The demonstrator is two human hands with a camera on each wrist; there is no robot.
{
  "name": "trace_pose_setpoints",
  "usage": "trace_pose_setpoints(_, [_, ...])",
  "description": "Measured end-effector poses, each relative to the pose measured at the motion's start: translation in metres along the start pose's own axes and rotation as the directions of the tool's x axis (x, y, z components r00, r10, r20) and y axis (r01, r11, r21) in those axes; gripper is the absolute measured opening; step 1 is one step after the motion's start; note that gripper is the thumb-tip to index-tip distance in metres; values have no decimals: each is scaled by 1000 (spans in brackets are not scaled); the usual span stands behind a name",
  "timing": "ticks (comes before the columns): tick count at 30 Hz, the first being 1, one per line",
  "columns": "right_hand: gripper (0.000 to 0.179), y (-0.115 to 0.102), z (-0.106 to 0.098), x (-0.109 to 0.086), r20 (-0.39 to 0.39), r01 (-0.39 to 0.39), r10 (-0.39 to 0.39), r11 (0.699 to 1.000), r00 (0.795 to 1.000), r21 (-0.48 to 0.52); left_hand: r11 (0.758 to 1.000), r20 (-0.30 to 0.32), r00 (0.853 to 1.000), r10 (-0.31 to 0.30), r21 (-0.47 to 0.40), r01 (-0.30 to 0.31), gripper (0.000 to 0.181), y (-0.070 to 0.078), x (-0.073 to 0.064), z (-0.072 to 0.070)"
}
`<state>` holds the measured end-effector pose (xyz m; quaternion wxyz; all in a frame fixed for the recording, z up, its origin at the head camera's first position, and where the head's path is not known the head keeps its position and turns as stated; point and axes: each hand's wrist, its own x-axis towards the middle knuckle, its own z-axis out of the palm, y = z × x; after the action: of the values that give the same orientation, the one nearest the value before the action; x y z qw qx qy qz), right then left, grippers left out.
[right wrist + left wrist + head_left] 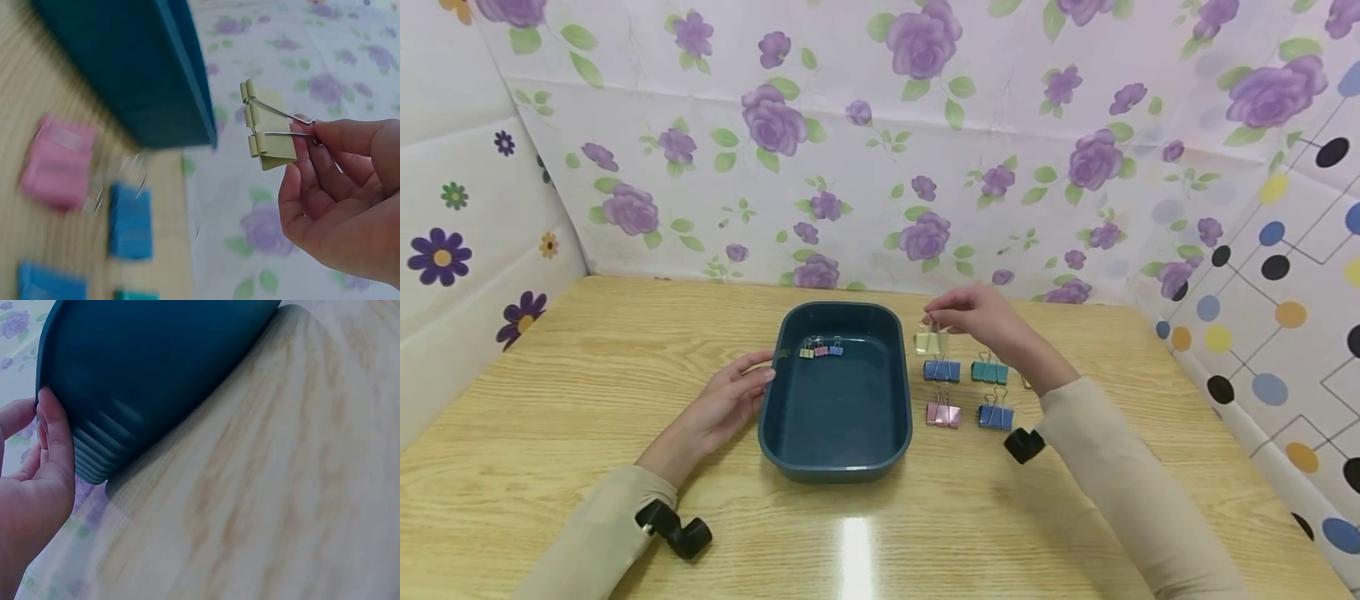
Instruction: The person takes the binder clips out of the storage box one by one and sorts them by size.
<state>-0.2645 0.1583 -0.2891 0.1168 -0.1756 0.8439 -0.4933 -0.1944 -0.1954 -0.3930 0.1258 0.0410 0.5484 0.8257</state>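
Note:
A dark teal tray point(835, 467) stands on the table, and my left hand point(730, 400) holds its left rim between thumb and fingers. Inside, near the far left, sit three small binder clips: yellow point(807, 352), pink point(821, 351) and blue point(837, 351). Just right of the tray, my right hand point(981, 317) pinches a large pale yellow binder clip point(272, 128) by its wire handles, the body hanging away from the fingertips. Below that hand lie a blue binder clip point(942, 372), a teal one point(990, 372), a pink one point(943, 414) and another blue one point(996, 417).
Part of another clip point(1026, 382) shows beside the right wrist, mostly hidden by it. The wooden table point(625, 350) meets a flower-printed cloth wall point(850, 183) at the back. Patterned cloth also hangs at both sides.

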Motion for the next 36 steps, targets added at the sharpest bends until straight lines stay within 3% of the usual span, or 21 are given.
trace_pose_setpoints(10, [30,47,-33,-33,-64,-122,121,992,991,-16,1000,7,1000,9,3,-9,38,-1,0,0])
trace_pose_setpoints(22, [37,86,-56,-67,-80,-180,176,982,981,-50,1000,16,1000,17,1,-17,35,-2,1,-1])
trace_pose_setpoints(36, [34,113,-72,-94,-98,-203,196,977,976,-67,1000,10,1000,3,4,-3,40,-3,2,-2])
